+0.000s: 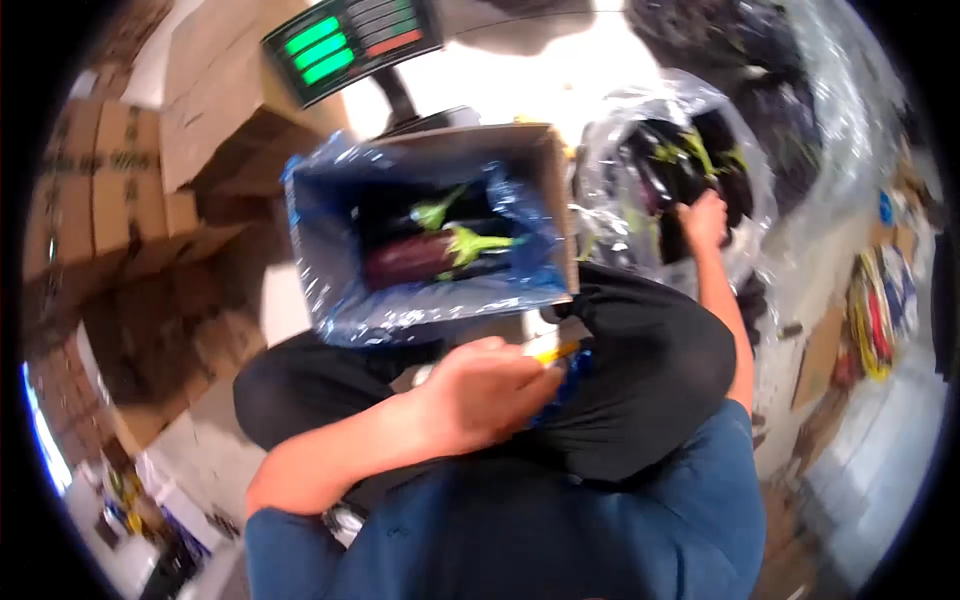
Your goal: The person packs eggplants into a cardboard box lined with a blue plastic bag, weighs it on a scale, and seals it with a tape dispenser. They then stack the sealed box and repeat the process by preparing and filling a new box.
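In front of my crossed legs stands a cardboard box (566,215) lined with blue plastic film (325,290). A purple eggplant (405,262) with a green stem lies inside, with darker eggplants around it. My left hand (490,392), blurred, is held low over my lap, its fingers curled by a slim yellow object (556,352) whose kind I cannot make out. To the right, my right hand (706,222) reaches into a clear plastic bag (600,165) of dark eggplants. Its fingers are closed around an eggplant (737,190); the fingertips are partly hidden.
A scale display (352,45) with green digits stands behind the box. Cardboard boxes (125,180) are stacked at left, and a large carton (225,85) stands nearer. More dark eggplants (780,125) in clear plastic lie at the back right.
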The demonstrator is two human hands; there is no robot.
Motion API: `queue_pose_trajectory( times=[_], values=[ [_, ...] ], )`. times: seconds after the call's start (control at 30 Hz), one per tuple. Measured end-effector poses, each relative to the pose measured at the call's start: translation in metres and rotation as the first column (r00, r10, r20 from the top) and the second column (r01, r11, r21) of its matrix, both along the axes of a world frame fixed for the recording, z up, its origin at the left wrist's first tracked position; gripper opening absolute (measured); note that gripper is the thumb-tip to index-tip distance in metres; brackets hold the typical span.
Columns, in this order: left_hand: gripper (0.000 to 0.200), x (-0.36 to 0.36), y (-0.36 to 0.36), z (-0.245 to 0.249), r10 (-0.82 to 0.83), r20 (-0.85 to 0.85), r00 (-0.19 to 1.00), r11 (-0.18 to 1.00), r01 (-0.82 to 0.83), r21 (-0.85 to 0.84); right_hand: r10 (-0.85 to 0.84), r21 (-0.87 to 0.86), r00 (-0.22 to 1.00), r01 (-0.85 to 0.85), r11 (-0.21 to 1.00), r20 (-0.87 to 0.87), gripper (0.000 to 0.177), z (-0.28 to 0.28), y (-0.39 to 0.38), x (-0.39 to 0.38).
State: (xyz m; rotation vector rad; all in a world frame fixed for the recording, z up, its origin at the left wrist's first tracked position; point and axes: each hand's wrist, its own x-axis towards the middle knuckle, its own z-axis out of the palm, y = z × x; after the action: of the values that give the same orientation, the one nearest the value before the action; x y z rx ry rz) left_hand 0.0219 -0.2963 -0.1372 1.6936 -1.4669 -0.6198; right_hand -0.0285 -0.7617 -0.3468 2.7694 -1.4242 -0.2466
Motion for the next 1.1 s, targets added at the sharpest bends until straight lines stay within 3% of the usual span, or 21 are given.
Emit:
queue_pose_trajectory(
  times=[0.13,0.2,0.23,0.3,0.33,0.4,0.47,0.6,0.67,0.77,0.9,1.0,1.03,1.1],
  values=[
    [0.020,-0.013,0.001,-0.002,-0.046,0.172,0.984,0.992,0.024,0.128,0.129,-0.099,0.992,-0.130,0.987,-0.012,0.065,-0.012,-0.011,-0.009],
    [0.020,-0.015,-0.003,0.001,-0.142,0.230,0.963,0.970,0.089,0.225,0.117,-0.105,0.991,-0.124,0.987,-0.072,0.064,-0.015,-0.014,-0.006],
    [0.022,-0.017,-0.004,-0.001,-0.125,0.156,0.980,0.962,0.081,0.261,0.048,-0.027,0.992,-0.052,0.998,-0.113,0.062,-0.005,-0.010,0.003],
    [0.025,-0.017,0.014,-0.007,-0.055,0.196,0.979,0.995,0.037,0.090,-0.030,-0.013,0.995,0.029,1.000,-0.093,0.062,0.010,-0.002,0.010],
    [0.027,-0.018,0.004,-0.014,-0.032,0.190,0.981,0.999,0.036,-0.021,-0.049,0.006,0.998,0.049,0.999,-0.040,0.071,0.018,-0.007,0.008],
    [0.025,-0.012,-0.002,-0.003,-0.044,0.174,0.984,0.999,0.045,-0.001,-0.200,0.173,0.958,0.165,0.971,0.208,0.081,0.013,-0.018,0.007],
    [0.025,-0.010,-0.002,0.002,-0.030,0.169,0.985,1.000,0.030,0.001,-0.075,0.124,0.914,0.027,0.992,0.399,0.091,0.010,-0.027,0.004],
    [0.028,-0.011,-0.004,0.001,-0.012,0.163,0.987,1.000,0.013,-0.005,0.161,0.084,0.840,-0.238,0.968,0.518,0.081,0.016,-0.031,0.027],
    [0.030,-0.011,-0.006,0.002,-0.027,0.168,0.985,1.000,0.023,0.020,0.040,0.284,0.890,-0.187,0.940,0.455,0.066,0.036,-0.020,0.049],
    [0.032,-0.008,-0.008,0.003,-0.053,0.189,0.981,0.998,0.043,0.053,0.012,0.257,0.936,-0.108,0.960,0.351,0.053,0.005,-0.050,0.066],
    [0.036,-0.009,-0.009,0.002,-0.084,0.170,0.982,0.992,0.067,0.102,0.008,0.294,0.895,-0.155,0.943,0.446,0.044,0.003,-0.055,0.058],
    [0.034,-0.013,-0.008,-0.002,-0.079,0.120,0.990,0.990,0.064,0.129,-0.318,0.574,0.753,-0.095,0.813,0.576,0.036,0.022,-0.040,0.051],
    [0.033,-0.014,-0.008,-0.004,-0.075,0.100,0.992,0.988,0.060,0.142,-0.431,0.623,0.602,-0.144,0.769,0.672,0.030,0.031,-0.027,0.046],
    [0.033,-0.016,-0.009,-0.004,-0.067,0.077,0.995,0.989,0.056,0.136,-0.487,0.610,0.415,-0.243,0.755,0.768,0.031,0.049,-0.010,0.024]
  ],
)
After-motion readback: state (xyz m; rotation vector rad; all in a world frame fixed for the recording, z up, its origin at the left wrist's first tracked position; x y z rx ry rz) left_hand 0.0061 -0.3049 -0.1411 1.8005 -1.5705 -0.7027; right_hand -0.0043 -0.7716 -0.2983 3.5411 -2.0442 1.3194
